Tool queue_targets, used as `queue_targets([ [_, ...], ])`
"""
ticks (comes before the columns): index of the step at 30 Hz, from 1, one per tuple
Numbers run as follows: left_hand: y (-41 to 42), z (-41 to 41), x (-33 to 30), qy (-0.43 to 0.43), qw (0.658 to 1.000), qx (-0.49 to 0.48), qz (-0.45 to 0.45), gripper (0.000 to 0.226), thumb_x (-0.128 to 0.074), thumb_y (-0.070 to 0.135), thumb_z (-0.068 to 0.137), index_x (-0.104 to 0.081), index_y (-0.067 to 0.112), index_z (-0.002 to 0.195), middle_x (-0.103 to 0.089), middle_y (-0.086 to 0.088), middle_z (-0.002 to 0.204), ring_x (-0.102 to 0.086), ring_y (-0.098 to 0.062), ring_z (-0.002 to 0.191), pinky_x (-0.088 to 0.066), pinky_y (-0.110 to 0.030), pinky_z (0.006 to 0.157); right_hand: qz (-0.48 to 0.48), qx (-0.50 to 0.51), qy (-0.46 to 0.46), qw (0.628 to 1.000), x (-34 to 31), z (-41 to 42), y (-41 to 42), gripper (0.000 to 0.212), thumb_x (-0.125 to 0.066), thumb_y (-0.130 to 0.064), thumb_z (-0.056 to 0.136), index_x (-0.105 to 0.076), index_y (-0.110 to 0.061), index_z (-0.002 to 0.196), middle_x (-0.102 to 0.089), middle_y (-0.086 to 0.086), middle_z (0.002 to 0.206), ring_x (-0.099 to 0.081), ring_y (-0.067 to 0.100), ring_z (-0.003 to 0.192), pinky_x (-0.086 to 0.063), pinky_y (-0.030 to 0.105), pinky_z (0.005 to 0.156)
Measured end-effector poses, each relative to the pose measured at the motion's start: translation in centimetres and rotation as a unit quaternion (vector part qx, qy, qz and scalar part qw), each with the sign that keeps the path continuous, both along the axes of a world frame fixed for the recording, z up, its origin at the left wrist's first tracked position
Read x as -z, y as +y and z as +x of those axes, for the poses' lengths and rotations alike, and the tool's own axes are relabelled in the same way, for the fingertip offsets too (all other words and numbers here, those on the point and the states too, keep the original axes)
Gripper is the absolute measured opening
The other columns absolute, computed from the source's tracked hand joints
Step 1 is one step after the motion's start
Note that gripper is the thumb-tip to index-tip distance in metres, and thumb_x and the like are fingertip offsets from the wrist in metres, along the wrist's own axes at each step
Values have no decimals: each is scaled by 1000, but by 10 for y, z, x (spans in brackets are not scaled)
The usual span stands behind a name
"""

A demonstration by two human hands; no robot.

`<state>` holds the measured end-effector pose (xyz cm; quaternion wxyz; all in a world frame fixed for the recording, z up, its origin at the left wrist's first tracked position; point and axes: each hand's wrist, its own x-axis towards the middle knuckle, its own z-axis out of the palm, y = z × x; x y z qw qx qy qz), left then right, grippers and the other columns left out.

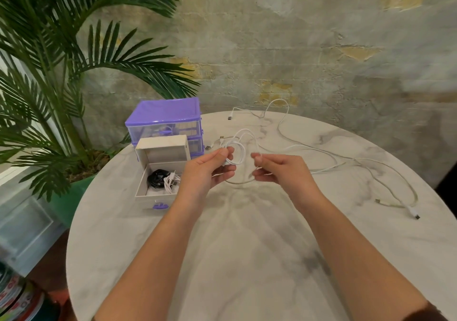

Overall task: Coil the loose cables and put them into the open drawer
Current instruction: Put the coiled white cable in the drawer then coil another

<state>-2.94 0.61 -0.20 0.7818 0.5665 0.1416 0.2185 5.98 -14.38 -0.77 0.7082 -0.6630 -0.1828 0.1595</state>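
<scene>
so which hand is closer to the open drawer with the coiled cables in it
Left. The left hand, gripping the white cable coil, sits just right of the open drawer, nearly over its edge. The right hand pinches the cable further right, well away.

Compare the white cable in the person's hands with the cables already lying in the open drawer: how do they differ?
The white cable is held above the table by the left hand and right hand, only partly looped, its tail trailing across the marble table. The cables in the open drawer are bundled and at rest, touched by no hand. The held one is all white; the drawer holds a black bundle beside a white one. Both are thin cords.
</scene>
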Motion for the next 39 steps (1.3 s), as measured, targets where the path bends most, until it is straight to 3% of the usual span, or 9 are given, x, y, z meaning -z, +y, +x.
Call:
queue_targets([
  [3, -3, 0, 2, 10, 1000, 16, 0, 18, -64, 18, 90, -73, 7, 102, -73, -1, 89, -67, -12, 67, -57, -20, 67, 133, 2, 83, 988, -2, 2, -1, 18, -65, -9, 90, -70, 2, 103, -72, 7, 95, -71, 22, 78, -59, 28, 77],
  [6, -8, 1, 3, 14, 1000, 21, 9, 26, -67, 14, 88, -70, 3, 111, -73, -4, 87, -68, -12, 66, -57, -19, 65, 200, -27, 152, 968, -3, 1, 0, 17, -60, -9, 93, -68, -3, 107, -71, 9, 89, -71, 21, 78, -59, 25, 73],
  [16, -12, 2, 6, 16, 999, 11, 43, 23, -67, 15, 88, -72, 7, 109, -71, -2, 86, -66, -9, 67, -56, -20, 64, 114, -114, 230, 960, 0, -2, 6, 24, -53, -23, 98, -69, -14, 113, -66, -3, 84, -56, 7, 61, -45, 19, 57],
  [20, -11, 2, 6, 9, 999, -1, 45, 22, -67, 16, 88, -73, 9, 107, -70, -10, 97, -66, -12, 73, -55, -19, 64, 120, -163, 201, 958, -7, -8, 9, 32, -56, -23, 93, -66, -11, 121, -64, -2, 82, -54, 11, 66, -46, 25, 63],
  [26, -8, 2, 5, -4, 1000, -13, 20, 23, -66, 15, 89, -72, 8, 110, -72, -7, 84, -67, -11, 74, -55, -18, 66, 81, -145, 92, 982, -4, -12, 11, 39, -66, 8, 83, -63, -2, 120, -70, 9, 92, -67, 20, 78, -56, 29, 71],
  [30, 0, 2, 4, -19, 999, -37, 5, 16, -65, 18, 90, -74, 15, 103, -70, -4, 81, -64, -10, 73, -55, -17, 70, -65, -93, -10, 994, -2, -10, 7, 39, -73, 4, 80, -67, -11, 115, -64, 2, 81, -61, 13, 65, -54, 25, 68],
  [34, 2, 2, 2, -48, 997, -53, -21, 17, -64, 17, 90, -72, 13, 104, -70, -5, 91, -63, -12, 77, -55, -17, 72, -201, -42, -99, 974, 1, -5, 4, 29, -70, 3, 80, -71, -16, 102, -60, -3, 70, -53, 1, 50, -42, 12, 53],
  [36, 6, 1, 0, -64, 995, -69, -39, 16, -63, 16, 90, -72, 11, 103, -72, -1, 95, -61, -12, 78, -55, -17, 71, -256, -19, -114, 960, 4, -2, 3, 31, -65, 4, 81, -72, -22, 96, -56, -5, 70, -51, 4, 52, -41, 13, 49],
  [39, 10, 1, 0, -69, 994, -77, -47, 16, -64, 17, 90, -73, 12, 102, -72, 0, 93, -61, -13, 78, -55, -18, 72, -310, -2, -139, 940, 6, 4, 1, 41, -56, 4, 80, -70, -34, 85, -52, -6, 72, -50, 12, 58, -44, 26, 55],
])
